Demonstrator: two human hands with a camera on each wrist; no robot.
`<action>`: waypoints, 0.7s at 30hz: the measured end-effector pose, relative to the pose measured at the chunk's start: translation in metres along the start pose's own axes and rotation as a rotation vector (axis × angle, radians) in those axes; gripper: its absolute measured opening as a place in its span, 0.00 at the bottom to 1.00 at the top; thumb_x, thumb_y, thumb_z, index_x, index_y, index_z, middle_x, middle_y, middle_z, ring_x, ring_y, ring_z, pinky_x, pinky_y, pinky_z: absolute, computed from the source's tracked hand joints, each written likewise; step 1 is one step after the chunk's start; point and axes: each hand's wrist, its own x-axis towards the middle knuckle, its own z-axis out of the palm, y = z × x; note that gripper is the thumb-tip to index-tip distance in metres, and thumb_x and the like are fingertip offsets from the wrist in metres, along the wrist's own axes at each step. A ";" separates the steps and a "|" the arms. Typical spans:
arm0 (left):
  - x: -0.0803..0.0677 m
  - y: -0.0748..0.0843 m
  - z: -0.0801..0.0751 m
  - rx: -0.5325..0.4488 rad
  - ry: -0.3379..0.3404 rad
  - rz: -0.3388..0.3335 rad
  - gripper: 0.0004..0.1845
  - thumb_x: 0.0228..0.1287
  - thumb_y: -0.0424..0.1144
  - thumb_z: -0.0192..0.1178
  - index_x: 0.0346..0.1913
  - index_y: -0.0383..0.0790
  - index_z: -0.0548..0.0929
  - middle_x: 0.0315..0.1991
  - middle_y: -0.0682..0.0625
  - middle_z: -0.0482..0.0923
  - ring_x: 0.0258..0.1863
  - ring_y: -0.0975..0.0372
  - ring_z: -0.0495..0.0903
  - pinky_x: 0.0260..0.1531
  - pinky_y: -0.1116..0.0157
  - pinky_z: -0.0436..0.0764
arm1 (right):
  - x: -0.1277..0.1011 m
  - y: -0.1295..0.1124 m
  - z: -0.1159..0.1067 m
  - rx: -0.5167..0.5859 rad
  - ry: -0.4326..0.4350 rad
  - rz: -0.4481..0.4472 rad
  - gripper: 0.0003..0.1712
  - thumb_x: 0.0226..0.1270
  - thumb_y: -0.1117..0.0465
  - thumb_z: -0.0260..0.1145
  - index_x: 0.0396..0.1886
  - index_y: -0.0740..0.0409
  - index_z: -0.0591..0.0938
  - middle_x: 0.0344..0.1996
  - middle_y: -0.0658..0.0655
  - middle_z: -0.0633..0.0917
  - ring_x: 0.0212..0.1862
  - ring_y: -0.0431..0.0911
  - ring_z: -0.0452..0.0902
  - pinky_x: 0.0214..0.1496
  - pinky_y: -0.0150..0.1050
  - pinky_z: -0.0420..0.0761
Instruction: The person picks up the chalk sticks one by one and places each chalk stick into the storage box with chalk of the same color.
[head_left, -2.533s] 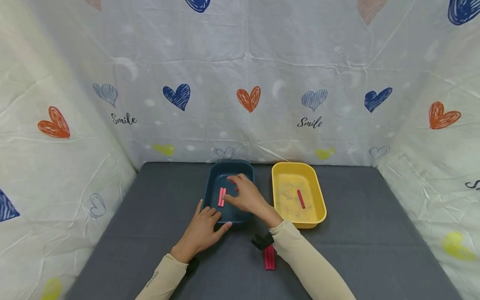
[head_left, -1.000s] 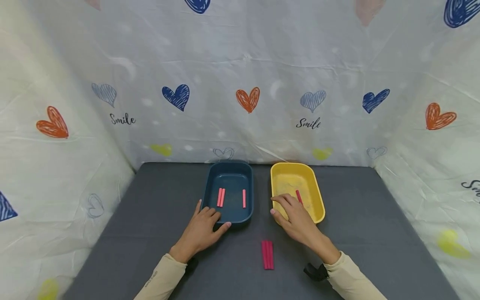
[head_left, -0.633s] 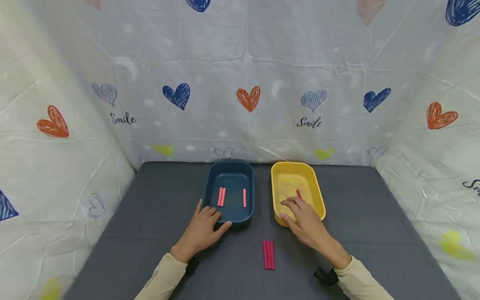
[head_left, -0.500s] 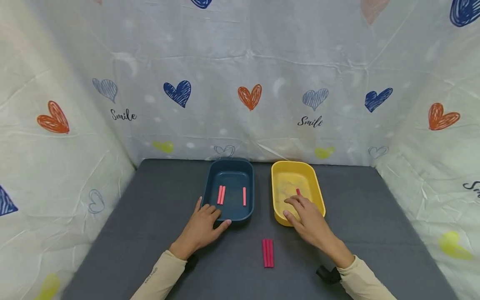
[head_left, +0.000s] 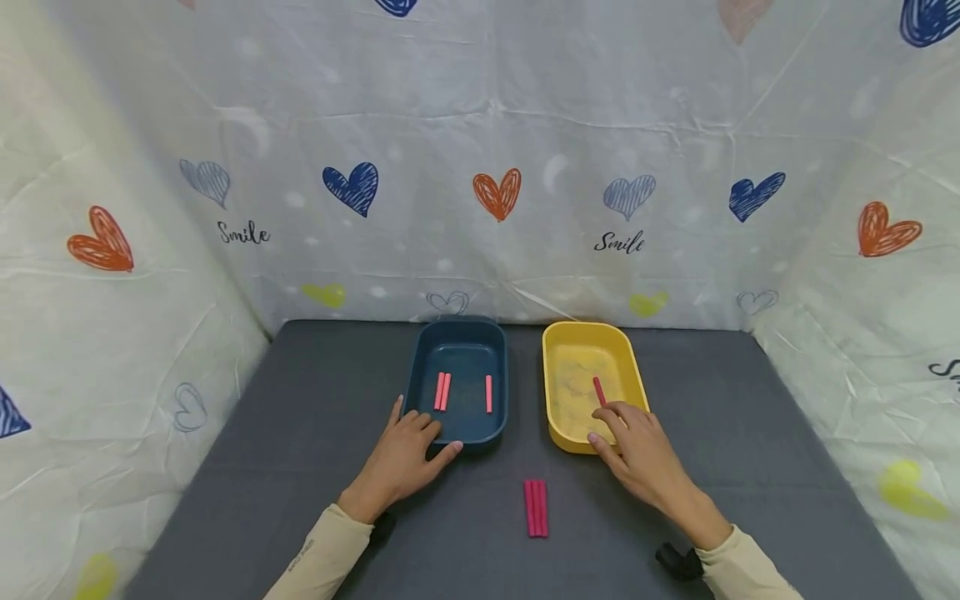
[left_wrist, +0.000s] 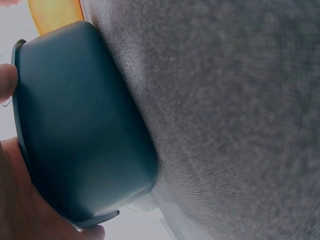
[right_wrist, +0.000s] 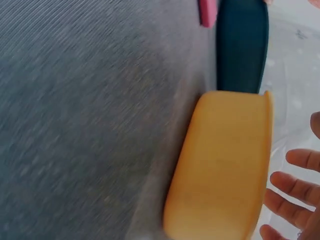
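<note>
My left hand [head_left: 401, 462] rests on the near-left rim of the dark blue tray [head_left: 465, 432], fingers spread along it; in the left wrist view, fingertips [left_wrist: 7, 82] lie at the tray's rim. Inside the blue tray are a side-by-side pair of light pink sticks [head_left: 442, 392] and a single pink stick [head_left: 489, 394] to the right. My right hand [head_left: 645, 458] hovers over the near-right corner of the yellow tray [head_left: 558, 417], holding nothing, its fingers apart in the right wrist view. A dark red stick [head_left: 598, 389] lies in that tray, partly hidden behind the fingers.
Several dark pink sticks [head_left: 536, 508] lie side by side on the grey tablecloth [head_left: 315, 375], in front of the gap between the trays. A white curtain [head_left: 420, 250] printed with hearts surrounds the table's back and sides.
My right hand has left the blue tray, where a single pink stick now lies at the right, and moved over the yellow tray, then back toward its near-right corner. My left hand has stayed put.
</note>
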 end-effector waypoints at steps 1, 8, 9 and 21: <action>0.000 0.000 0.000 -0.003 0.000 0.001 0.26 0.67 0.64 0.54 0.41 0.43 0.84 0.38 0.50 0.81 0.47 0.54 0.78 0.72 0.37 0.52 | -0.002 0.002 0.000 -0.008 -0.003 0.001 0.18 0.69 0.49 0.64 0.51 0.55 0.81 0.48 0.56 0.82 0.54 0.53 0.78 0.59 0.56 0.72; 0.000 0.000 0.000 -0.007 0.009 0.006 0.24 0.67 0.63 0.55 0.39 0.44 0.84 0.37 0.50 0.80 0.45 0.54 0.77 0.72 0.37 0.52 | -0.014 0.017 0.001 -0.064 -0.039 -0.037 0.15 0.73 0.52 0.60 0.49 0.56 0.82 0.43 0.53 0.82 0.50 0.51 0.79 0.58 0.56 0.72; 0.000 0.000 0.000 -0.005 0.015 0.006 0.24 0.67 0.62 0.55 0.39 0.44 0.83 0.37 0.50 0.80 0.45 0.54 0.77 0.72 0.37 0.52 | -0.015 0.020 0.001 -0.067 -0.040 -0.047 0.15 0.73 0.52 0.60 0.49 0.56 0.82 0.43 0.53 0.83 0.50 0.50 0.79 0.59 0.56 0.72; 0.001 0.003 0.002 -0.002 0.047 0.022 0.22 0.67 0.61 0.56 0.38 0.44 0.83 0.35 0.50 0.79 0.43 0.55 0.77 0.72 0.37 0.54 | -0.022 0.032 0.003 -0.059 -0.086 -0.050 0.14 0.68 0.47 0.65 0.43 0.52 0.82 0.36 0.50 0.81 0.41 0.46 0.80 0.70 0.65 0.60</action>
